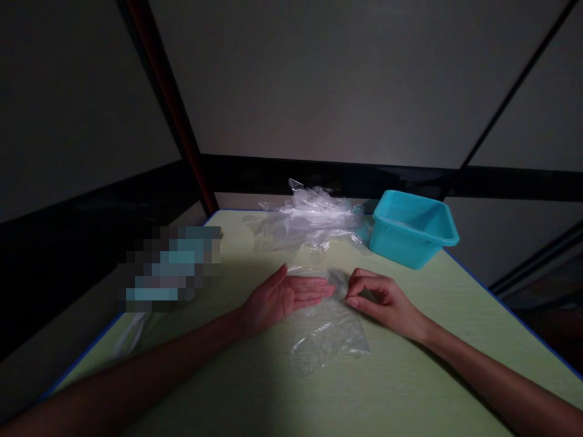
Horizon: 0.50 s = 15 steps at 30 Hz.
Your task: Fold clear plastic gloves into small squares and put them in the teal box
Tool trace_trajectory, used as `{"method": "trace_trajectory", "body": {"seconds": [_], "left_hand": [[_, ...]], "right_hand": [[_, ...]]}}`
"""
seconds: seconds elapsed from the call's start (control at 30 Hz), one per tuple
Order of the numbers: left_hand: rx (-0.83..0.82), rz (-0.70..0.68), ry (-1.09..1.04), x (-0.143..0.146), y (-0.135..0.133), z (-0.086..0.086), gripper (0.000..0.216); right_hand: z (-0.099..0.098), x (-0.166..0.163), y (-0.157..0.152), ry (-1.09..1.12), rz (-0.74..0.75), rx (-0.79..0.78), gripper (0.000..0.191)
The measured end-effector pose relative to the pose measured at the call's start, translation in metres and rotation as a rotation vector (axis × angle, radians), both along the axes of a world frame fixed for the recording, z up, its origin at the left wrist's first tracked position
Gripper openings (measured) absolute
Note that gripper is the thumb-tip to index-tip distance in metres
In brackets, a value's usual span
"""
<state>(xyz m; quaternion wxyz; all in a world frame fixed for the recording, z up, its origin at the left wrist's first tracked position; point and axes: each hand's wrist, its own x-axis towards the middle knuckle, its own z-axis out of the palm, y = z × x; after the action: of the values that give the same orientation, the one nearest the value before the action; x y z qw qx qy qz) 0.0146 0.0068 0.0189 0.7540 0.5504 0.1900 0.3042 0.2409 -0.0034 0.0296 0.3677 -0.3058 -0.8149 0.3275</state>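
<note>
A clear plastic bag (334, 340) lies in front of me, thin and wrinkled, with its lower part spread over the table. My left hand (285, 294) is open and held flat, fingers straight and pointing right, thumb up, along the upper part of the bag. At the bag's right side, my right hand (373, 297) has thumb and forefinger pinched together on its edge. The fingertips of the two hands are a short way apart. Beyond them lies a loose pile of clear plastic bags (310, 221).
A turquoise plastic basin (403, 243) stands at the back right, beside the pile. On the left, a blurred-out object (170, 267) lies by the edge with a pale strap (132, 334). The pale green table (255, 388) has a blue rim; walls stand behind and left.
</note>
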Motion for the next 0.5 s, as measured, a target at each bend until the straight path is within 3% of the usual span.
{"method": "trace_trajectory", "body": {"seconds": [0.1,0.23,0.33,0.5], "left_hand": [[0.009,0.014,0.065,-0.002,-0.002,0.002,0.070],[0.037,0.059,0.108,-0.003,-0.003,0.005,0.073],[0.038,0.071,0.066,-0.005,-0.002,0.006,0.070],[0.062,0.032,0.108,-0.005,-0.001,0.003,0.069]], "right_hand": [[0.018,0.015,-0.005,-0.194,0.129,0.110,0.019],[0.036,0.030,-0.016,-0.561,0.207,0.431,0.021],[0.036,0.030,-0.023,-0.722,0.223,0.550,0.026],[0.028,0.022,-0.031,-0.850,0.288,0.617,0.027]]}}
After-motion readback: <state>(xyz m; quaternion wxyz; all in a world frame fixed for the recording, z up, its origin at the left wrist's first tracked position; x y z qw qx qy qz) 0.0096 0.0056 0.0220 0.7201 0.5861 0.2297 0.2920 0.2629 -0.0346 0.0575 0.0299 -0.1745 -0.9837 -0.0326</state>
